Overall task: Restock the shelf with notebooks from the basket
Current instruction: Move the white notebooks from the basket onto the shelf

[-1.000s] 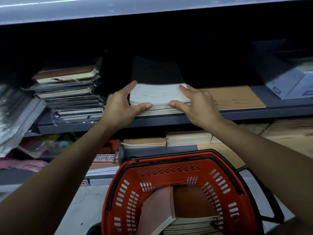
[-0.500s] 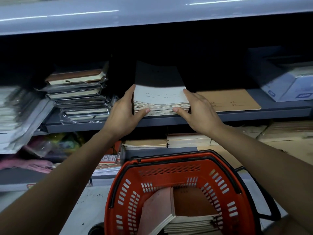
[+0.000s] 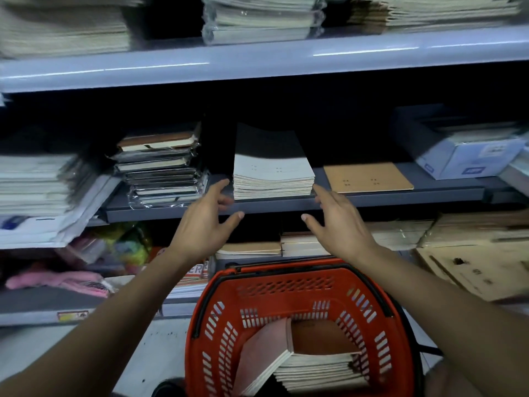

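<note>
A stack of grey-covered notebooks (image 3: 273, 174) lies on the dark middle shelf (image 3: 286, 206), squared to its front edge. My left hand (image 3: 204, 222) hovers just left of and below the stack, fingers spread and holding nothing. My right hand (image 3: 336, 224) hovers at the stack's right front corner, also spread and empty. Neither hand touches the stack. Below, the red basket (image 3: 300, 285) holds more notebooks: a pink-covered one (image 3: 263, 353) leaning at a tilt and a flat pile (image 3: 317, 368) beside it.
A tan notebook (image 3: 367, 177) lies right of the stack. Wrapped dark notebooks (image 3: 161, 173) are stacked to the left. A blue-white box (image 3: 463, 156) stands at far right. Paper stacks fill the upper shelf (image 3: 257, 61) and the lower shelf.
Both hands let go of the grey notebook stack and drew back toward me, fingers spreading. The stack stays on the shelf. The camera tilted up, showing the upper shelf.
</note>
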`<state>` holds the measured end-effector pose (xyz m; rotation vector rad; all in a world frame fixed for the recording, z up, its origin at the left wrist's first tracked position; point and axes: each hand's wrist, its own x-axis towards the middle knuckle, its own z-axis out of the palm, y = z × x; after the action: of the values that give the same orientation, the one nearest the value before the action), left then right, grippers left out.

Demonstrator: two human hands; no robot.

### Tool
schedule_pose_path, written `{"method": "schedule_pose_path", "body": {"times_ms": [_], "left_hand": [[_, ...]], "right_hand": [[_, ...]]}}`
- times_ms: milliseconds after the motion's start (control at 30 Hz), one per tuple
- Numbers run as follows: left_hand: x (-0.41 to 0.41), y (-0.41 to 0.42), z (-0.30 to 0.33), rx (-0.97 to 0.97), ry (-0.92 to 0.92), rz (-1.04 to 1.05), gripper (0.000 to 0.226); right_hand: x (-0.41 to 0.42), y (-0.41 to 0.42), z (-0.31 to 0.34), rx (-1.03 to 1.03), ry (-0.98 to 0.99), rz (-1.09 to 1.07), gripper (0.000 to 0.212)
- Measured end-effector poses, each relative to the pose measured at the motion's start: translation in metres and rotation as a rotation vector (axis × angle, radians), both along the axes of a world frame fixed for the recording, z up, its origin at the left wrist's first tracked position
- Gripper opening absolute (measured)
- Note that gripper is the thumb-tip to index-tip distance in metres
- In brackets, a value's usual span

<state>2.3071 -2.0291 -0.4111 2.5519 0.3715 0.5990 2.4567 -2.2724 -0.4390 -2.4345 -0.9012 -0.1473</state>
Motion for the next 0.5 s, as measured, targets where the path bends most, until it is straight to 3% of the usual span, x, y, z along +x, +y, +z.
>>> {"method": "schedule_pose_path", "body": {"times_ms": [500], "left_hand": [[-0.053,-0.018,-0.077,-0.033,0.131,-0.003,0.064]], "right_hand": [[-0.049,-0.024,-0.063,-0.192,0.054,0.06,0.064]]}}
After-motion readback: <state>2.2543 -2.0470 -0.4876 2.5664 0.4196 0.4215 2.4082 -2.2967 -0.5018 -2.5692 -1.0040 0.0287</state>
